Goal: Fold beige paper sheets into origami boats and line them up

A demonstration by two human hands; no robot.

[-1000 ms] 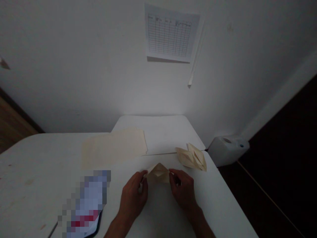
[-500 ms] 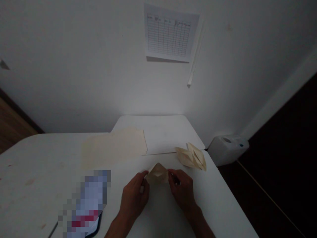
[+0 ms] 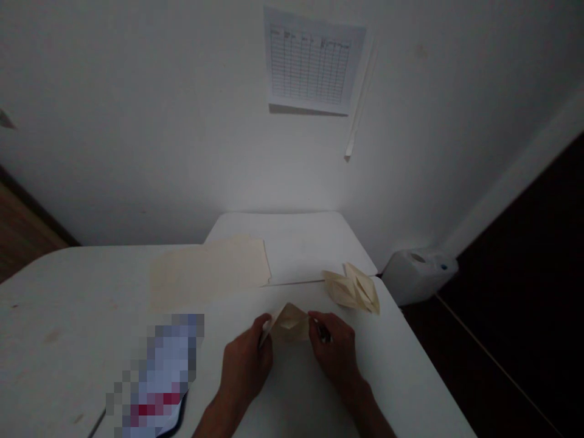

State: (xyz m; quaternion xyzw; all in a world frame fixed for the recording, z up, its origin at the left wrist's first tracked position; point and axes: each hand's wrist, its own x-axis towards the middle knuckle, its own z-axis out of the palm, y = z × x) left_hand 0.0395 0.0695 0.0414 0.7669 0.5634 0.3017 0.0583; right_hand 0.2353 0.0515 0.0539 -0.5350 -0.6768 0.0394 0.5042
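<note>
A folded piece of cream paper (image 3: 292,327) is held up between my two hands, just over the white table. Its top comes to a point, and a fold opens in its middle. My left hand (image 3: 247,359) pinches its left edge between thumb and fingers. On the opposite side, my right hand (image 3: 335,347) grips the right corner with its fingertips. Beyond my right hand lie folded cream paper pieces (image 3: 353,289), with pointed flaps standing up. A flat cream paper sheet (image 3: 210,274) rests on the table to the far left of my hands.
A phone (image 3: 159,377) with a blurred screen lies left of my left hand on the white table (image 3: 59,340). A whitish plastic jug (image 3: 417,274) stands past the table's right edge. A printed chart (image 3: 312,64) hangs on the wall.
The folded paper has tilted and dipped slightly, and its left edge now shows by my left thumb. My left hand has shifted a little; both hands still hold it.
</note>
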